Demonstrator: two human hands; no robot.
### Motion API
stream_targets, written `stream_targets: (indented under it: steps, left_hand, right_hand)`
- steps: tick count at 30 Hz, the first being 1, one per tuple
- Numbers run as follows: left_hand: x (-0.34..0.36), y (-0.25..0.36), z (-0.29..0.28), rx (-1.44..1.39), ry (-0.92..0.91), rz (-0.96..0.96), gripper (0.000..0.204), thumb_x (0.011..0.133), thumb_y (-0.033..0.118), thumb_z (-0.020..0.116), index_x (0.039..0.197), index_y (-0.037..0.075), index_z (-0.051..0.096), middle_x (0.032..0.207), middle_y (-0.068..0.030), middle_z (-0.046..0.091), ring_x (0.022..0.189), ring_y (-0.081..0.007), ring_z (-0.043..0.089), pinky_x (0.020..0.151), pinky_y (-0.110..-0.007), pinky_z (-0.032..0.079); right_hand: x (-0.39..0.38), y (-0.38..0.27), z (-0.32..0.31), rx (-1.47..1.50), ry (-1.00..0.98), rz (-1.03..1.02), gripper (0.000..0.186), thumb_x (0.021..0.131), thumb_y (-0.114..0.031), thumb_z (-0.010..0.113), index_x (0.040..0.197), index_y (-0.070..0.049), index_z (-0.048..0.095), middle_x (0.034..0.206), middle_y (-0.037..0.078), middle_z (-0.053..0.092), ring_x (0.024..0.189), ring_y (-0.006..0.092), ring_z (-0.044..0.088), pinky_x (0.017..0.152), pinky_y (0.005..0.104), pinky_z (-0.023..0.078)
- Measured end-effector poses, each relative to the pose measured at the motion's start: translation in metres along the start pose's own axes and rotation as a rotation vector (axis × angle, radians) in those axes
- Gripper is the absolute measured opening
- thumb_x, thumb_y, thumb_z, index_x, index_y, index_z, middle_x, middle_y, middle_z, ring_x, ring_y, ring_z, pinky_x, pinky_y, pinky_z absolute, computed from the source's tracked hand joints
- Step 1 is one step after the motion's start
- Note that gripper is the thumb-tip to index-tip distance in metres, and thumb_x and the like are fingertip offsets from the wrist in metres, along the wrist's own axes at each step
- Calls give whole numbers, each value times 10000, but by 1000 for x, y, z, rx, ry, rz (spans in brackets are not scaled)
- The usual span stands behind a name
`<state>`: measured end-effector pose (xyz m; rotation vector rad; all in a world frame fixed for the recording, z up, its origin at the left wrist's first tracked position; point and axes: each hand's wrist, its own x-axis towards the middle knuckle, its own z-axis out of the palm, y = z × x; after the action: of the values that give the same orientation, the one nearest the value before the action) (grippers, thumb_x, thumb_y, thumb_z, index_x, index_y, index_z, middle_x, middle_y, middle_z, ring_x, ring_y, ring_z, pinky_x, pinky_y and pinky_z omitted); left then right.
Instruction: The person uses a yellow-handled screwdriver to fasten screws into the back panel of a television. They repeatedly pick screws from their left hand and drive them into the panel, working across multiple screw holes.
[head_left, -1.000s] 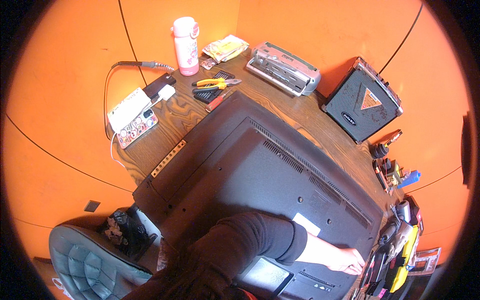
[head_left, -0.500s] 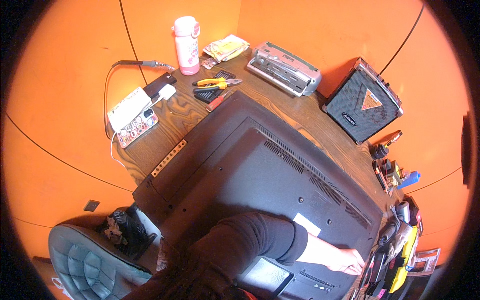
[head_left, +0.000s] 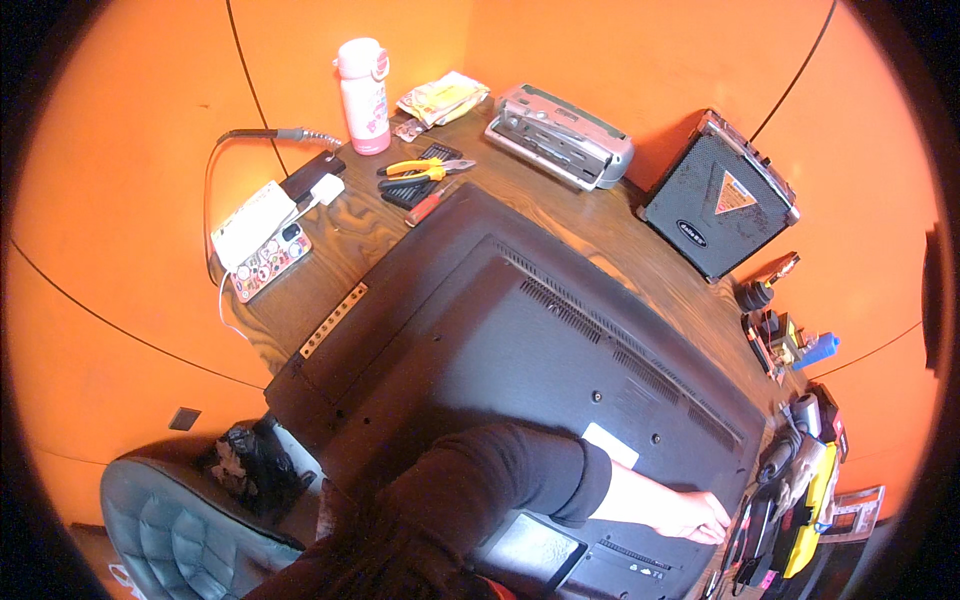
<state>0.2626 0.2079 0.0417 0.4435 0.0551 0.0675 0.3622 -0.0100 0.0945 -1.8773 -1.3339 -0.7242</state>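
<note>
Black and broad, the flat-screen set [head_left: 450, 335] is lying back-up across the wooden table [head_left: 330, 250], presumably so its vented side is facing the person's reach. At its near right edge the left hand [head_left: 694, 516] is resting with fingers drawn in together, perhaps steadying that side, though I cannot tell whether they are gripping anything; the right hand isn't showing. Just past its far left edge, pliers [head_left: 408, 168] and a red screwdriver [head_left: 424, 208] are lying together, likely parked off the set yet within reach.
</note>
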Motion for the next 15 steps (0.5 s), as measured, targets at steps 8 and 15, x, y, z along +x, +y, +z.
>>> stream_targets:
  steps: [8, 15]
  left_hand:
    - [-3, 0, -4, 33, -58, 18, 445, 825, 40, 496, 1223, -78, 334, 1159, -189, 470, 1069, -221, 489, 932, -304, 398]
    - [-10, 7, -2, -29, -44, -11, 381, 871, 42, 381, 1229, -73, 323, 1212, -232, 419, 1131, -254, 442, 968, -319, 366]
  right_hand:
    - [-4, 15, -21, 290, -125, 169, 679, 753, -102, 607, 1288, -84, 189, 1121, 155, 398, 887, 234, 513, 697, 346, 482]
    - [-21, 24, -15, 345, 38, 590, 603, 808, -9, 548, 1308, -187, 262, 1178, 157, 420, 971, 231, 528, 812, 274, 461]
